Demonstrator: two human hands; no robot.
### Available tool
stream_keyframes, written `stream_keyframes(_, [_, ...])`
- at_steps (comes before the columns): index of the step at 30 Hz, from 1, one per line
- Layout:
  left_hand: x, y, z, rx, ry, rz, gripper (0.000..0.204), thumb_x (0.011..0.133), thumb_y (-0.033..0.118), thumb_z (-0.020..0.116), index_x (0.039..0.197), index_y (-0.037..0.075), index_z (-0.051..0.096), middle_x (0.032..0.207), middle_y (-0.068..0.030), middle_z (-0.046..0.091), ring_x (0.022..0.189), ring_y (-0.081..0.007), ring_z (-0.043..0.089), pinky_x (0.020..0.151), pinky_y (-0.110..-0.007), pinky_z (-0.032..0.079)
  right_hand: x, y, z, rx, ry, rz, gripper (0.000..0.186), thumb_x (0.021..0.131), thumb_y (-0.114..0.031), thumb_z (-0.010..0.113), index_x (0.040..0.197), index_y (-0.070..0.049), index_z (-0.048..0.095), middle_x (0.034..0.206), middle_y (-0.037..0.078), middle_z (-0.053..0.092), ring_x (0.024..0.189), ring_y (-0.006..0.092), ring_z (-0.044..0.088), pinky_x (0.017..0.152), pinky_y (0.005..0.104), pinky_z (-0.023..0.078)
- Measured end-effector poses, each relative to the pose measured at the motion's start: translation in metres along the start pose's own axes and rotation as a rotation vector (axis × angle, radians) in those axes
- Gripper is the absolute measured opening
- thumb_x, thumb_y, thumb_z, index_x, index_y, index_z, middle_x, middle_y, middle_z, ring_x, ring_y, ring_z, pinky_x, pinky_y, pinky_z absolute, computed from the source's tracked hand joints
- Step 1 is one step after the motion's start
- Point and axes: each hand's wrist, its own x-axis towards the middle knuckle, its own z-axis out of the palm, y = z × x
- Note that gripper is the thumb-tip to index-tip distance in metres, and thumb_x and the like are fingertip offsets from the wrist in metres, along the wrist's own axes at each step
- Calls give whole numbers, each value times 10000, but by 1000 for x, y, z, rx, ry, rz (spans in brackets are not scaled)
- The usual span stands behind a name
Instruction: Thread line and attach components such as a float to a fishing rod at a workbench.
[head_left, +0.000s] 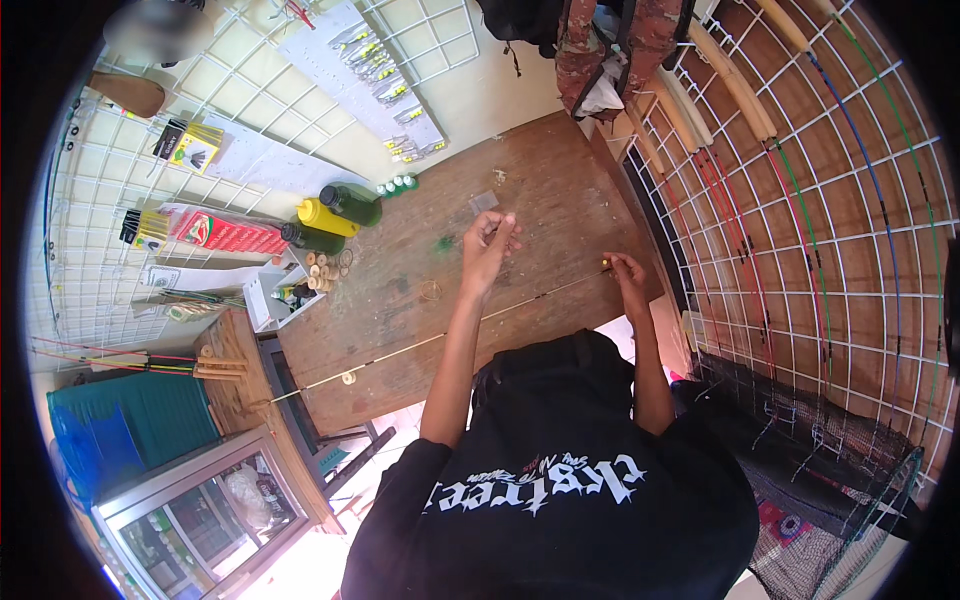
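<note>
A slender fishing rod (425,342) lies slantwise across the wooden table, pale toward its left end and darker at the right. Its right end reaches my right hand (628,280), whose fingers are closed on it beside a small yellow bit (605,262). My left hand (489,245) is raised over the middle of the table, fingertips pinched together. Whatever is in that pinch is too small to make out. Just past it lies a small clear plastic piece (484,202). A thin coil (431,290) rests on the wood left of my left forearm.
Yellow and dark green bottles (328,216) stand along the table's (400,265) left back edge, near wooden spools (322,270) and a white box (268,298). A small pale ring (348,378) sits by the rod. Rods with wooden handles (735,85) hang on the right grid.
</note>
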Motion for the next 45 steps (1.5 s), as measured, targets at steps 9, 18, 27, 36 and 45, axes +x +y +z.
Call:
stream_keyframes(9, [-13,-19,2,-18,-25,-41,207,920,275,608,866,76,585,762,-3,626,631,-69,569,569,-205,410,18,-34,-12,-368,96,-364,190,915,-176,575,974,-30,682,887,59,680,832,145,628,767,264,471])
stream_keyframes(18, [-22,-39,6,73,-81,-32,204,899,232,639,846,37,611,751,-25,637,640,-68,565,559,-215,444,10,-38,1,-828,104,-475,180,899,-157,591,994,-30,675,975,93,679,924,162,631,804,265,468])
stream_keyframes(27, [-32,-56,21,107,-213,-89,191,882,214,662,859,27,637,738,9,604,619,-48,514,534,-196,387,-24,-70,58,-16,-521,-62,175,883,-105,630,1024,-2,638,1010,57,665,960,120,614,860,253,467])
stream_keyframes(36, [-36,-91,10,110,-165,-22,191,886,209,655,839,24,640,625,31,566,583,-25,488,498,-211,371,-24,-43,59,-226,-504,-39,147,823,-114,697,919,-8,665,823,28,668,710,71,570,671,241,466])
stream_keyframes(45, [-44,-144,-20,939,-45,589,244,799,244,688,938,46,656,969,-131,622,893,-310,599,812,-429,465,-24,-3,57,-673,-446,-179,103,819,-76,644,875,7,617,817,152,661,772,270,652,713,364,494])
